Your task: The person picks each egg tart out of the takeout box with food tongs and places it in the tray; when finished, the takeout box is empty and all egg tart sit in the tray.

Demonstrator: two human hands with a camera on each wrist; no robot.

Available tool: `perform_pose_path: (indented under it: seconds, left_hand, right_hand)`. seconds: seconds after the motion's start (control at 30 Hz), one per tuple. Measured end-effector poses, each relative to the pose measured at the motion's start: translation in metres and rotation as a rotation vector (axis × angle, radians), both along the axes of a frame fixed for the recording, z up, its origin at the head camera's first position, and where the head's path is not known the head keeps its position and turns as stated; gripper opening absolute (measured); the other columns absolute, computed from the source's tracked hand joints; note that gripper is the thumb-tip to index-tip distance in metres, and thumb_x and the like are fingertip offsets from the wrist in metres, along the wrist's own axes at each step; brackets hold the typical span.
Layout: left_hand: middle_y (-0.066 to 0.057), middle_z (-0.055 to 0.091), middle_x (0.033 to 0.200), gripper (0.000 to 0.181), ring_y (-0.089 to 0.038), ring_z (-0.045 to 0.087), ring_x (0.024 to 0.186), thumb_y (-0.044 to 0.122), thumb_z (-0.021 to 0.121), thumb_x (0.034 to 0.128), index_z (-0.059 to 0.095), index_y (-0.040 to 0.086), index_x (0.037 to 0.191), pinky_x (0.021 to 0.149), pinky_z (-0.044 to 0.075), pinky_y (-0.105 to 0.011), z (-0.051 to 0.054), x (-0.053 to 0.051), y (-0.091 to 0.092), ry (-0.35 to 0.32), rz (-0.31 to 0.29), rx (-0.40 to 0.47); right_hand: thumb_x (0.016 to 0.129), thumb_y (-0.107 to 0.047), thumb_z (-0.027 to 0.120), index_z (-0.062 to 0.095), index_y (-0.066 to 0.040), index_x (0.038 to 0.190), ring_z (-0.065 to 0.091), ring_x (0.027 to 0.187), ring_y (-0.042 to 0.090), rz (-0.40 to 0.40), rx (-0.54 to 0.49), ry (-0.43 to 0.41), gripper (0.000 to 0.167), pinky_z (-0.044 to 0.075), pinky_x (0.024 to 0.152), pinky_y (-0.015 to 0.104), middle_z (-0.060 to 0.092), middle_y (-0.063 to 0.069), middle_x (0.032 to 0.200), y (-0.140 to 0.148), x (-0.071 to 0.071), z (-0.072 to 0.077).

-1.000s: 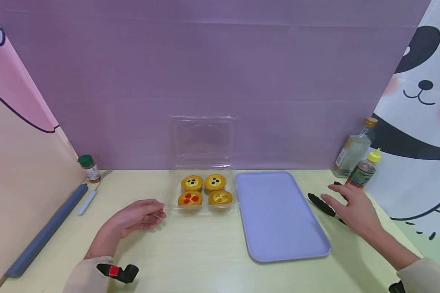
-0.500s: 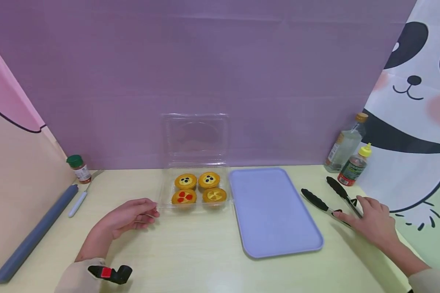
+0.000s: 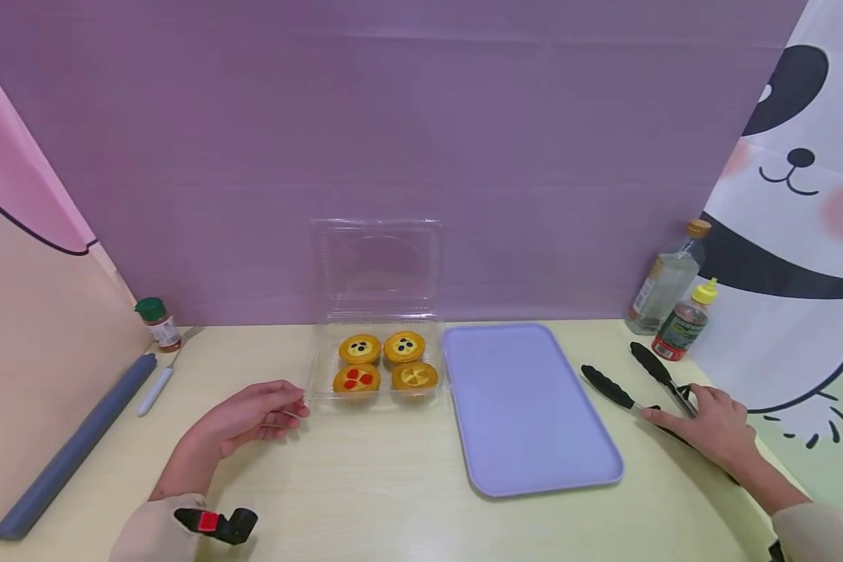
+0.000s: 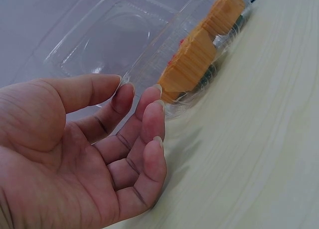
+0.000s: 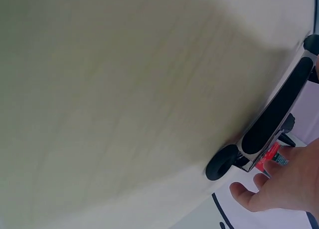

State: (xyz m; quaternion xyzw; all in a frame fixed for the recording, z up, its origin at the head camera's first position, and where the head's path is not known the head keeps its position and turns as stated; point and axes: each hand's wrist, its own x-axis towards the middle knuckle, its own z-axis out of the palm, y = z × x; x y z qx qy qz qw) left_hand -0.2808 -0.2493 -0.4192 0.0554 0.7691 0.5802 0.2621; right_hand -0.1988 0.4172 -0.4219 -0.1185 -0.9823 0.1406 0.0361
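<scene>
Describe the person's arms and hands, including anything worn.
The left hand and right hand are bare, no rings visible. The pale beige fabric left sleeve carries a small black device with a red square patch; the matching right sleeve shows a black piece at its edge.

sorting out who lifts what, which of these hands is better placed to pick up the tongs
Likely the right hand: it is right at the tongs. The left hand is at the box, with the tray between it and the tongs.

the place looked like a staged tabletop booth: a plain purple backdrop [image 3: 393,117] and a panda-printed panel [image 3: 801,226] walled in a pale table [image 3: 365,499].
</scene>
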Motion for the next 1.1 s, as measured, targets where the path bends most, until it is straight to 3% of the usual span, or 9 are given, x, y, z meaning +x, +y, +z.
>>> perform_pose_path:
  seconds: [0.67, 1.1]
  left_hand:
    - [-0.001, 0.068, 0.1, 0.032, -0.016, 0.064, 0.089, 0.037, 0.055, 0.1025, 0.06, 0.006, 0.109, 0.078, 0.053, -0.03, 0.001, 0.0002, 0.0037, -0.008, -0.004, 0.01]
    - [-0.002, 0.069, 0.1, 0.032, -0.016, 0.065, 0.088, 0.037, 0.056, 0.1021, 0.06, 0.006, 0.109, 0.078, 0.054, -0.03, 0.0023, 0.0013, 0.0017, -0.01, 0.016, 0.016]
  right_hand:
    - [0.085, -0.069, 0.061, 0.029, 0.02, 0.14, 0.023, 0.122, 0.069, 0.01, -0.058, -0.012, 0.109, 0.035, 0.086, 0.075, 0.028, 0.046, 0.141, 0.0066, -0.0012, -0.0062]
    - [0.085, -0.069, 0.062, 0.032, 0.016, 0.14, 0.023, 0.122, 0.068, 0.014, -0.07, 0.02, 0.105, 0.035, 0.084, 0.074, 0.03, 0.044, 0.14, 0.0037, -0.002, -0.0073]
